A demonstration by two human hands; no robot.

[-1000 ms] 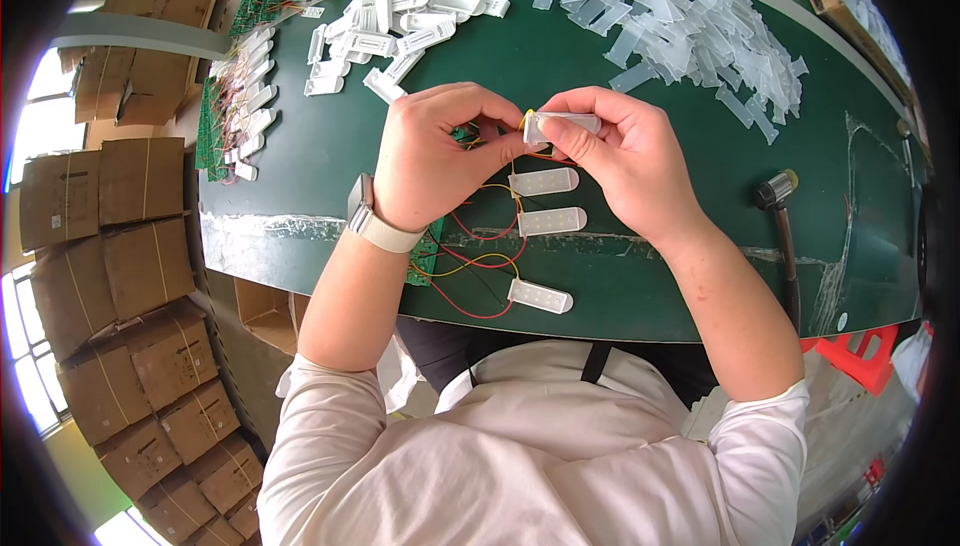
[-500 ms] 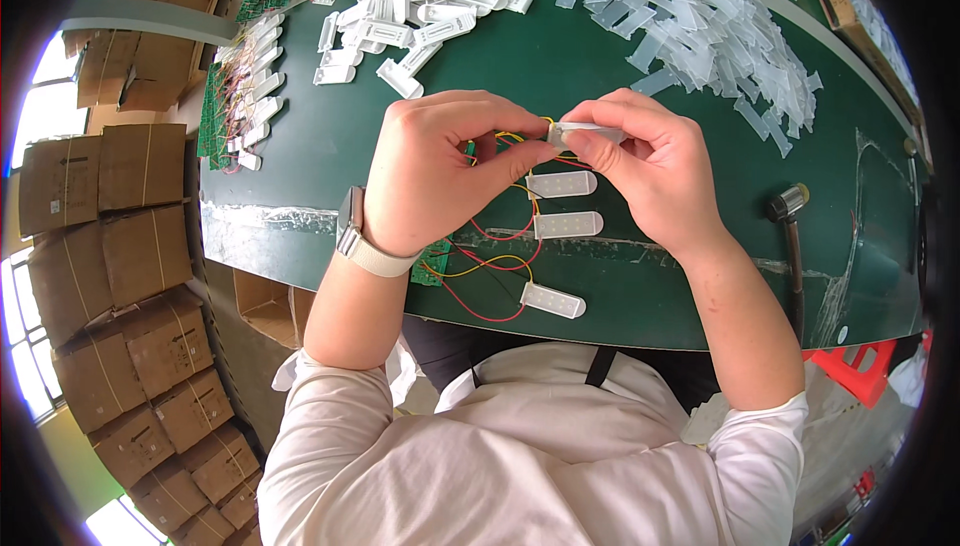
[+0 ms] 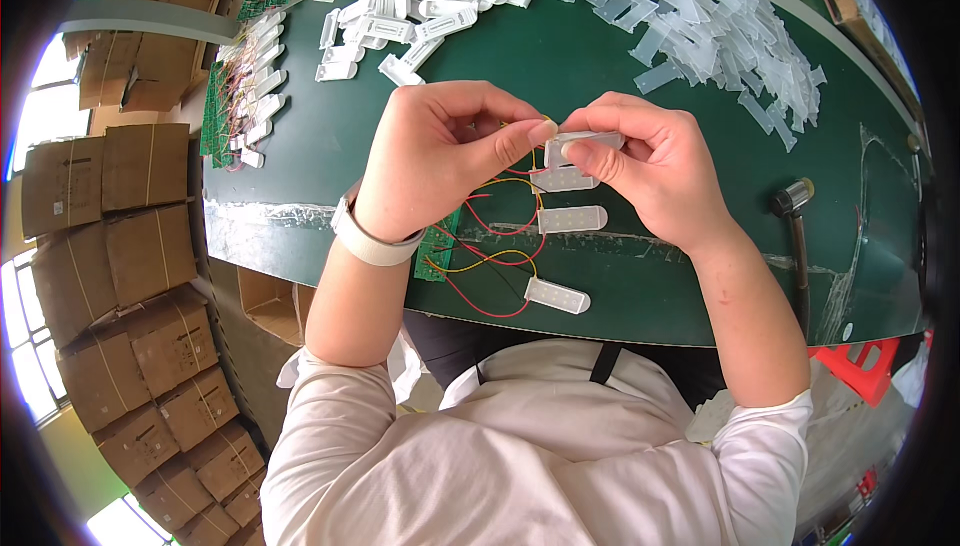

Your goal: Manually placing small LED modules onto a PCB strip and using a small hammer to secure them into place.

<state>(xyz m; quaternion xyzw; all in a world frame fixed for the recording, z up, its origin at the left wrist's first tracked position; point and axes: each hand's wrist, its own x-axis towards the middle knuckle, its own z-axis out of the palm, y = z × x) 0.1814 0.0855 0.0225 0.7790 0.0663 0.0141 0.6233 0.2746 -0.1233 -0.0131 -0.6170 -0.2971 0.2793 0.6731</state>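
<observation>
A small white plastic housing (image 3: 584, 149) is held above the table between my two hands. My right hand (image 3: 650, 156) is closed on it, thumb on the near side and fingers behind. My left hand (image 3: 455, 151) pinches with thumb and index finger at its left end, where thin wires run; the exact grip is partly hidden. Below lie three similar white light modules with rows of dots: one just under the held piece (image 3: 565, 180), a middle one (image 3: 573, 220) and a near one (image 3: 558, 296). Red and yellow wires (image 3: 490, 259) link them toward green circuit boards (image 3: 434, 252) beside my left wrist.
White housings (image 3: 420, 11) are heaped at the back centre; translucent plastic strips (image 3: 715, 36) pile up at back right. Wired modules on green boards (image 3: 215, 116) lie at the left. A hammer (image 3: 795, 216) rests at the right. Stacked cardboard boxes (image 3: 140, 256) stand beyond the table's left edge.
The housing in my hands has tipped so more of its long side shows. My left thumb has shifted slightly up and left along its end. The view has moved a little.
</observation>
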